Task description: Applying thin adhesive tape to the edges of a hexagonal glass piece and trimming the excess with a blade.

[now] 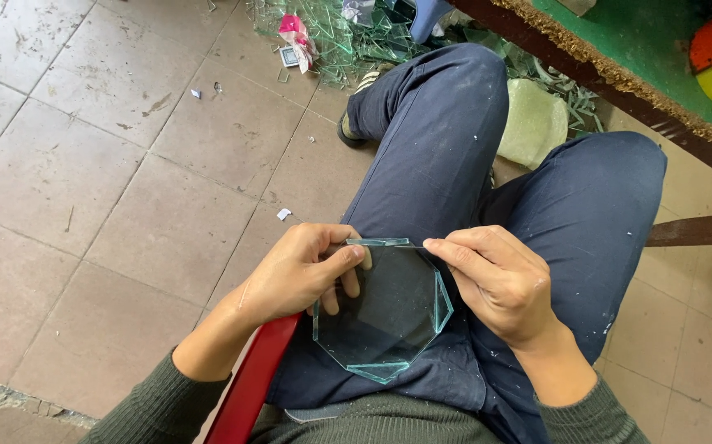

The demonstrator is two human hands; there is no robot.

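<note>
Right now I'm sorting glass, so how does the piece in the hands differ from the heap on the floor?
The glass pane is one whole many-sided sheet, held over the lap by both hands; the glass scrap heap is many jagged shards lying loose on the tiled floor. Both are clear with greenish edges.

Between my fingers (347, 256) the octagonal glass pane (384, 308) is clear with green-tinted edges. Below it, my trousers (446, 148) are navy, flecked white. My sleeves (154, 403) are olive. The floor tiles (85, 164) are dull pinkish-grey.
</note>
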